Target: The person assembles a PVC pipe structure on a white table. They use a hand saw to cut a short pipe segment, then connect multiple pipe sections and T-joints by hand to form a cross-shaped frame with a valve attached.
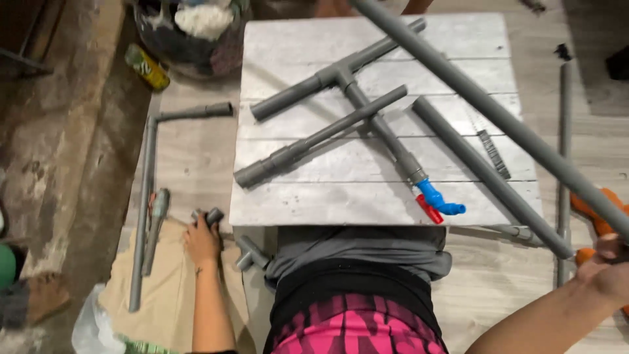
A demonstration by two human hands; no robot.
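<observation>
While the person kneels at the near edge of the grey board (pixel 373 46), the left hand (pixel 202 241) is down on the floor to the left of the board, its fingers curled over a short grey pipe fitting (pixel 213 216) that lies on a tan cloth (pixel 171 288). The grip looks loose; how firmly the fingers close cannot be told. The right hand (pixel 606 265) is off the board's right near corner, fingers wrapped around the low end of a long grey pipe (pixel 498 115), which slants up and across the board's far right corner and out of view.

On the board lie a tee assembly (pixel 341 75) ending in a blue valve (pixel 438 200) with a red handle at the near edge, a coupled pipe (pixel 321 137) crossing it, and a loose straight pipe (pixel 488 174) to the right, its end overhanging the near right corner. A small saw blade (pixel 493 154) lies beside it.

Risks, as judged:
- The long pipe is held at one end only; its far end is unseen and could swing into something beyond the board.
- If it drops, it would strike the loose straight pipe, which could roll off the corner.
- The valve sits at the very edge, close to the person's body; a nudge could tip the assembly off.
- Attention is split between two hands well apart.

An elbowed pipe (pixel 147 196) and a second fitting (pixel 250 252) lie on the floor left of the board.
</observation>
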